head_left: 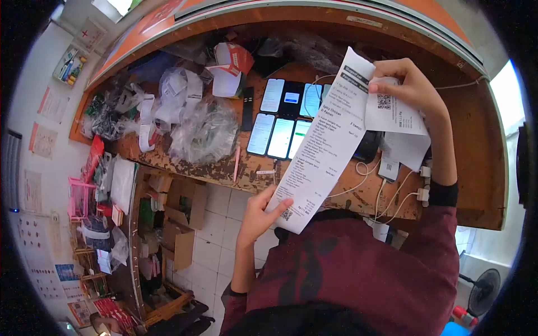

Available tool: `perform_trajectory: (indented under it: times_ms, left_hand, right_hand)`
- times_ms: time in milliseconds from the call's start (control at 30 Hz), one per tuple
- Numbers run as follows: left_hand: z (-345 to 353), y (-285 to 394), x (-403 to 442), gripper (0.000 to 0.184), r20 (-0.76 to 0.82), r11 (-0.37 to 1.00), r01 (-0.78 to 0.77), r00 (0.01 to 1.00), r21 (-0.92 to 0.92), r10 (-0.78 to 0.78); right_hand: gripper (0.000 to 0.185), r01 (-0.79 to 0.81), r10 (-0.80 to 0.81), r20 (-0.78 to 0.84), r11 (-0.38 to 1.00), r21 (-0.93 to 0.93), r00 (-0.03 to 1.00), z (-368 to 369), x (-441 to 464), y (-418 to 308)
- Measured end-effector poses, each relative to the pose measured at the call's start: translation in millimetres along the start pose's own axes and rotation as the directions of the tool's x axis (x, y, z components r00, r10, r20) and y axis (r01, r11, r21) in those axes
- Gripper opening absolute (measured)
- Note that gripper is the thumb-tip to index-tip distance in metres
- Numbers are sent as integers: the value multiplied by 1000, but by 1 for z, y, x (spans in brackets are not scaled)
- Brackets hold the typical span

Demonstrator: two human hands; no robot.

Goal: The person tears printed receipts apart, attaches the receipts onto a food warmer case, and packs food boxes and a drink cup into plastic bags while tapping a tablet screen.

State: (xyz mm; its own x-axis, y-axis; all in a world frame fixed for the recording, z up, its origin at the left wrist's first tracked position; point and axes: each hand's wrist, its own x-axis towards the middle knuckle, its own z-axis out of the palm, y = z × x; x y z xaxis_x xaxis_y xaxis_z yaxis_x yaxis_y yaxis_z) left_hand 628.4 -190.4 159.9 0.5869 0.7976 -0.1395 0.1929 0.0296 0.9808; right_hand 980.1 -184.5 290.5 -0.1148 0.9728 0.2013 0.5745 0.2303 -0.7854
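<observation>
A long printed receipt [322, 151] stretches diagonally between my two hands above the desk. My left hand [259, 217] pinches its lower end, thumb on top near a QR code. At the upper end, my right hand [412, 92] grips the receipt's edge. A second, shorter receipt [395, 112] with a QR code hangs under my right fingers, with more white paper [408, 148] below it. Behind the long receipt, several phones with lit screens [280, 137] lie in rows on the desk. The receipt covers some of them.
Crumpled clear plastic bags [207, 134] fill the desk's left side. A pink pen [237, 163] lies near the front edge of the wooden desk [196, 168]. White charging cables [384, 196] run at the right. Cardboard boxes [179, 241] stand on shelves below left; a fan [485, 288] stands lower right.
</observation>
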Motion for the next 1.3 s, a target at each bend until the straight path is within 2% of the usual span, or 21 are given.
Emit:
perform_trajectory:
  times_ms: [133,200,300,467,533,667,867,1000,1067,1100,1133,1167,1200,1233,1267,1300]
  left_hand:
    - [0,-3,0,23,22,1000,15,1000,-4,-14]
    - [3,-6,2,22,-35,998,-56,998,22,57]
    - [4,-9,1,22,-23,999,-35,999,26,35]
    - [4,-14,-2,24,-23,999,41,999,1,-40]
    - [5,-12,-1,25,-56,1000,-12,998,-11,11]
    - [6,-11,-1,25,-65,1000,21,998,13,-20]
    - [13,-16,1,26,-90,998,-35,995,58,40]
    - [16,-16,-1,27,-112,998,-25,993,66,32]
    - [15,-14,0,27,-126,997,-18,992,77,28]
    - [14,-11,1,27,-133,982,-37,989,183,62]
    - [13,-8,2,27,-141,957,-51,986,284,94]
    - [12,-1,3,27,-156,960,-44,984,275,90]
    - [12,9,4,26,-124,933,-63,986,355,114]
    - [13,19,4,26,-90,898,-81,987,432,132]
    - [15,27,4,24,-86,911,-96,986,400,142]
    - [15,33,5,24,-101,915,-87,985,393,137]
  right_hand:
    - [24,8,-10,-32,999,-54,999,-11,1,11]
    - [24,7,-10,-59,999,-45,998,-16,2,19]
    - [25,9,-18,-116,997,-82,993,-18,1,24]
    - [26,11,-19,-120,998,-67,993,-20,1,31]
    - [26,1,-9,-126,998,-66,992,-19,1,30]
    - [26,-2,-16,-136,991,-135,991,-21,1,35]
    - [26,13,-40,-166,987,-157,985,-25,-1,41]
    - [23,-38,12,-156,986,-161,988,-25,-3,34]
    - [20,126,-274,-276,881,-455,921,-22,-4,36]
    - [17,84,-265,-268,839,-538,926,-17,-9,21]
    - [14,47,-256,-257,786,-616,932,-9,-16,-3]
    - [12,134,-318,-199,777,-616,927,0,-21,-25]
    - [10,223,-377,-138,762,-608,916,13,-24,-44]
    - [8,340,-372,-2,848,-406,928,27,-26,-52]
    - [10,485,-445,202,838,-251,873,40,-23,-55]
    - [17,452,-425,406,892,33,809,58,-19,-49]
